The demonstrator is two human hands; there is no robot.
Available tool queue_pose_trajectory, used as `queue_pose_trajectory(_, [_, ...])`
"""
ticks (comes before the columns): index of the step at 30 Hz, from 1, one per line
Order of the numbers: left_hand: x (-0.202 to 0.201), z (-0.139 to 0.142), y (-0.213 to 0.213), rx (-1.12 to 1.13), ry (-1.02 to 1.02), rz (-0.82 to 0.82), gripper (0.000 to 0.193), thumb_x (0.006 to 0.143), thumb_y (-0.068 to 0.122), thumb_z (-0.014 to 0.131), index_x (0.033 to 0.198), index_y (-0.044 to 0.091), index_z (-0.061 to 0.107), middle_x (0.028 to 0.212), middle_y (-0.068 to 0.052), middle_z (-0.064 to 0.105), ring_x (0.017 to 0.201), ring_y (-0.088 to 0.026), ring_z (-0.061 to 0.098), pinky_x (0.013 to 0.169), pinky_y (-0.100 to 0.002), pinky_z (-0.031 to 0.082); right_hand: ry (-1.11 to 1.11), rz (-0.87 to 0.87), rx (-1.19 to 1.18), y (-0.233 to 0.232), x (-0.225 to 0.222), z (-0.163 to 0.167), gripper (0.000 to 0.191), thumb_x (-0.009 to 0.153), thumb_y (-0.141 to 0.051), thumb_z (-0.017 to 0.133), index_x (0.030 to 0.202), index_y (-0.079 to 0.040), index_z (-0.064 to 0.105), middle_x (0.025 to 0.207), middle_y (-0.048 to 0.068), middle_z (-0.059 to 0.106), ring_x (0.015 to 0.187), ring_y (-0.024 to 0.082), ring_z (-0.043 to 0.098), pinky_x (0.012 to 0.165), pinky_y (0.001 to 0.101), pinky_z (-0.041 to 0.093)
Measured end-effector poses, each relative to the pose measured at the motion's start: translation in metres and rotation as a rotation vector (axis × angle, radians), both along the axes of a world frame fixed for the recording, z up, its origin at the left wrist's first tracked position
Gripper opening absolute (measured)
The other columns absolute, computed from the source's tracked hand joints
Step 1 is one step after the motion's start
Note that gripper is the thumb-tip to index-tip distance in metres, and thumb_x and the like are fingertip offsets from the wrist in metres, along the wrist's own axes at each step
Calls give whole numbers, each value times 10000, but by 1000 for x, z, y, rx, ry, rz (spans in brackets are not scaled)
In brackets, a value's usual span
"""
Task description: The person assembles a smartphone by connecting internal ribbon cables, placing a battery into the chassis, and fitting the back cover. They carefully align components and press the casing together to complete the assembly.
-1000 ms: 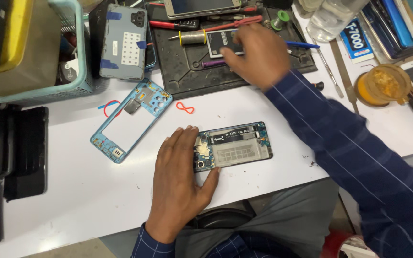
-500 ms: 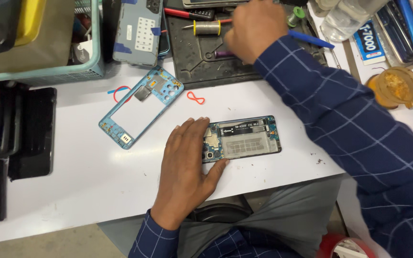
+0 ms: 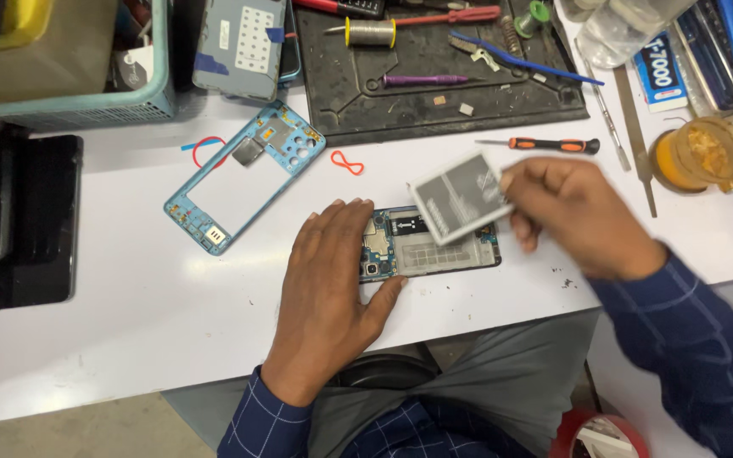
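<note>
Two fingers [image 3: 509, 182] pinch battery [image 3: 458, 197] above phone [image 3: 434, 246].

Right hand [image 3: 583, 216], which 1.0 s and 0.5 s ago reached up over the black work mat [image 3: 434, 102] among the tools, has come back down to the near part of the white surface [image 3: 129, 339]. It now pinches a flat grey battery [image 3: 458, 195], held tilted just above the opened phone [image 3: 430, 244], overlapping its upper right part. With the hand withdrawn, the mat lies uncovered, and an orange-handled screwdriver [image 3: 549, 145] shows below its front edge.
</note>
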State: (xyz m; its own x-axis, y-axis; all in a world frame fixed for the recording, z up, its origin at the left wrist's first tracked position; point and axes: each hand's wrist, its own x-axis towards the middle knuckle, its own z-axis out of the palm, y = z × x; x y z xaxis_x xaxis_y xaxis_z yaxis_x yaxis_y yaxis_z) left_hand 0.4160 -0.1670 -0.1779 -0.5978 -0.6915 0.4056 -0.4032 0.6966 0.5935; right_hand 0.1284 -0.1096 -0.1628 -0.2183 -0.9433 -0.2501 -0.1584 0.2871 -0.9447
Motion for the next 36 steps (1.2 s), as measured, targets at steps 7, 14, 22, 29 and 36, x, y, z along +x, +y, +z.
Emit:
queue_pose_trajectory(7, [1,0,2,-9,-2,1,761,826,232,812,1438,-32,446,1434,-244,544,1399,-435,466,1200,-552,316,-75,-90,52,25,32,-18,241,984,-124,607,1081,80,689,704,83,668,538,112,600,469,251,506])
queue_pose_trajectory(14, [2,-1,4,10,-18,3,777,808,224,815,1443,-26,443,1435,-231,545,1400,-425,469,1204,-553,308,-9,-81,100,23,48,-15,233,942,-113,630,1094,52,691,750,120,744,541,123,669,450,242,534])
queue_pose_trajectory(22, [4,-3,4,20,-17,0,782,814,224,817,1449,-25,434,1439,-228,542,1403,-424,461,1211,-556,297,31,-95,133,23,53,-15,218,930,-108,643,1069,55,680,726,126,747,525,128,670,440,246,533])
queue_pose_trajectory(29, [2,7,5,-11,40,-3,748,823,276,831,1417,-8,476,1434,-196,556,1397,-404,492,1199,-537,337,94,-131,-53,33,56,-5,212,939,-78,653,1099,61,671,753,98,727,590,96,683,508,228,556])
queue_pose_trajectory(36, [-17,27,23,-1,31,-73,820,796,299,853,1461,7,473,1470,-188,547,1203,-359,576,1009,-466,451,566,-165,-395,57,79,23,200,916,-49,723,1077,68,709,805,82,742,685,97,690,621,214,562])
